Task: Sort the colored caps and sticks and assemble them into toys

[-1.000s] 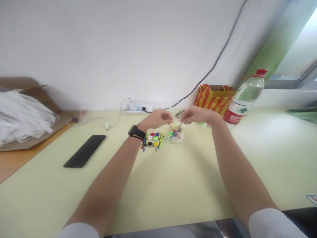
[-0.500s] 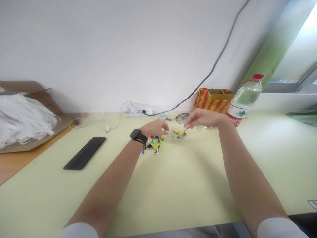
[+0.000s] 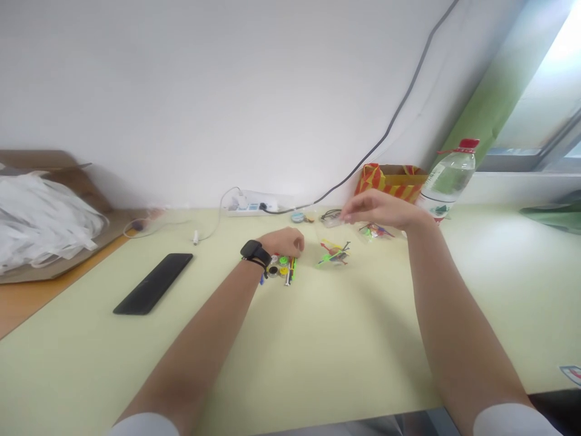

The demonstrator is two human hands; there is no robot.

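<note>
From my distant place, I see my left hand (image 3: 290,243) with its fingers curled inward, over the far end of the small colourful round plastic discs (image 3: 273,270) and the thin colourful plastic sticks (image 3: 290,274), which lie together on the pale yellow-green surface (image 3: 290,345). I cannot tell if this grip has hold of something. My right hand (image 3: 347,217) is bent down at the wrist, its thumb and fingertips close together; what they pinch, I cannot tell. In front of it, a loose pile of bright plastic pieces (image 3: 334,254) lies on the surface, to the right of the discs, apart from them.
</note>
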